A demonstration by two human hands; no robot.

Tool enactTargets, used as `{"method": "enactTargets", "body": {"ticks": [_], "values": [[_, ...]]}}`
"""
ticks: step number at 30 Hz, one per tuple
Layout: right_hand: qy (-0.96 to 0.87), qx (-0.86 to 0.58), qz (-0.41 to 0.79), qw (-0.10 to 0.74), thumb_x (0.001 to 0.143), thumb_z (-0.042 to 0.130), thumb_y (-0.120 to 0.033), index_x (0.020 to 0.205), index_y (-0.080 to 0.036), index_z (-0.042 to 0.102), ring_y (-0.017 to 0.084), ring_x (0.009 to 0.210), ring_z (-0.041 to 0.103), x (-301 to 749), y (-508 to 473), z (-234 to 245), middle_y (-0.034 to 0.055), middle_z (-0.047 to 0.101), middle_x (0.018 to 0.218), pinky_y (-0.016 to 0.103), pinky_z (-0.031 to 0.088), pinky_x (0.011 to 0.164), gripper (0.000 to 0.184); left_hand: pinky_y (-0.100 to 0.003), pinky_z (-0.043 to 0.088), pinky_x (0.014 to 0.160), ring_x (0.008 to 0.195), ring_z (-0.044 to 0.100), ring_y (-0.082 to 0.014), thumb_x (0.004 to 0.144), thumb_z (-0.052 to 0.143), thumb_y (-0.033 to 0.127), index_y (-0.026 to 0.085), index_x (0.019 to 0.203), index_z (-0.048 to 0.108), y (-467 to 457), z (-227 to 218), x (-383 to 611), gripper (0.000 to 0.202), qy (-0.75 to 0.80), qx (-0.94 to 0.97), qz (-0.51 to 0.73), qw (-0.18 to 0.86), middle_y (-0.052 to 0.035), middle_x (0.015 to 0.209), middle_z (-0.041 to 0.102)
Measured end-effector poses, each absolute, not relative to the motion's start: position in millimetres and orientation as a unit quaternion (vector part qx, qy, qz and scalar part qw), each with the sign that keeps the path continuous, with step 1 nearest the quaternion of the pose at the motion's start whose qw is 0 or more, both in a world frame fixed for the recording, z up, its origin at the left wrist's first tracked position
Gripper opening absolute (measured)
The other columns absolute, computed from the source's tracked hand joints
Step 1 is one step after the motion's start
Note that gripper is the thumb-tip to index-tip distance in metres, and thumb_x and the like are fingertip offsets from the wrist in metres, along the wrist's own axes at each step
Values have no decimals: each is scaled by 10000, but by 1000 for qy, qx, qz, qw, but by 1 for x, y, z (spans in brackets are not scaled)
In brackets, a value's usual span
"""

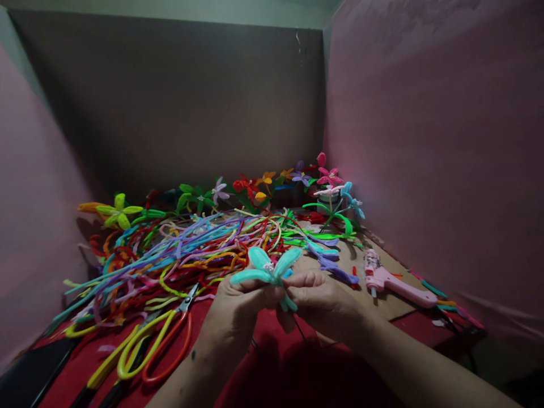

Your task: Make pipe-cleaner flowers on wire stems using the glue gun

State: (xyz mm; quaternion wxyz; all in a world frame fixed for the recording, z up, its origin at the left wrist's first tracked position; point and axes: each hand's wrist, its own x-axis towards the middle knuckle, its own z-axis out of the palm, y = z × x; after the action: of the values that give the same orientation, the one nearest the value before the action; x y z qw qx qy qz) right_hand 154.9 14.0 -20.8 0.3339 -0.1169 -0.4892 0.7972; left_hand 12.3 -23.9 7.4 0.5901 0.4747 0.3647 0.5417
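Between my two hands is a mint-green pipe cleaner flower (285,263), its petals spread and a cluster of small pale beads or stamens at its centre. My left hand (240,317) pinches it from the left, thumb and fingers closed near the flower's base. From the other side, my right hand (325,297) grips the flower close to its middle with fingertips pressed together. One petal points down between the hands. The underside of the flower is partly hidden by my fingers.
A tangled heap of coloured pipe cleaners (182,243) spreads across the red-covered table (238,379). Scissors (170,334) and yellow-handled pliers (108,362) lie at left. A pink glue gun (395,283) rests on cardboard (395,311) at right. Finished flowers (329,177) stand along the back.
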Motion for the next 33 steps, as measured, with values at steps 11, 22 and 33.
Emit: {"method": "enactTargets", "body": {"ticks": [11, 22, 33], "values": [[-579, -230, 548, 558, 670, 724, -278, 770, -193, 662, 132, 695, 508, 160, 5, -6, 9, 571, 732, 263, 427, 632, 145, -214, 463, 587, 610, 547, -114, 607, 716, 121, 161, 611, 705, -24, 8, 15, 42, 416, 494, 584, 491, 5, 654, 633], [-631, -242, 475, 564, 781, 618, -275, 668, -178, 652, 138, 720, 491, 159, 0, -5, 9, 529, 698, 301, 413, 720, 153, -287, 503, 684, 635, 599, -156, 581, 724, 80, 182, 714, 734, -23, 1, 12, 168, 403, 483, 547, 552, -10, 647, 670], [-571, -210, 608, 510, 769, 607, -289, 657, -148, 626, 95, 574, 489, 158, -5, 4, -4, 561, 614, 239, 408, 562, 181, -209, 479, 567, 541, 568, -103, 527, 740, 69, 165, 575, 703, -22, 3, 10, 114, 411, 475, 537, 563, 11, 576, 653]]}}
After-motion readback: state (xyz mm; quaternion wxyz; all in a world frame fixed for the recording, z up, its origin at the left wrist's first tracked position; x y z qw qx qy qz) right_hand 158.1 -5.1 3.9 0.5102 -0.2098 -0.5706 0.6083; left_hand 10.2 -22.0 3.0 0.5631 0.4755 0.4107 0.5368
